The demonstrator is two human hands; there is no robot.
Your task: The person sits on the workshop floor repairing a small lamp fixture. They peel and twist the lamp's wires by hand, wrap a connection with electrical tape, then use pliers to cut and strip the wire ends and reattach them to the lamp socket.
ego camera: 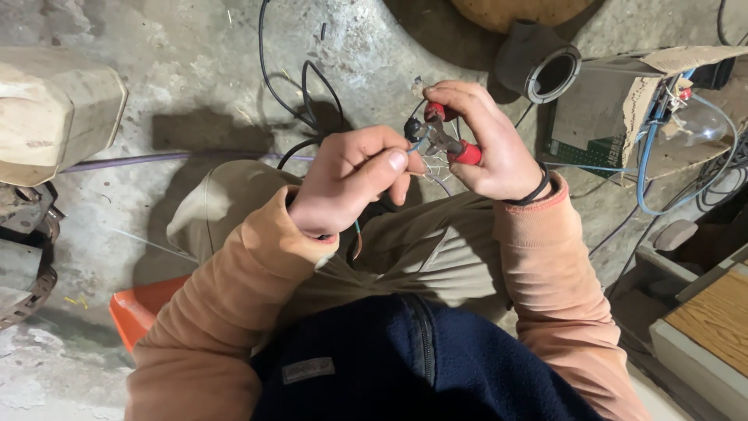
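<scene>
Navy fleece nearest, over knees. Left hand pinches thin wires taut at fingertips, presenting ends to tool. Right hand clenched round red-handled pliers, jaws at wire ends, above concrete floor. Orange tray beside leg.

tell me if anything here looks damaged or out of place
Yes. The circuit board at upper right lies bare under a torn cardboard flap, with blue wires spilling loose over the concrete floor. The right hand holds red-handled pliers on thin wires pinched by the left hand.
</scene>
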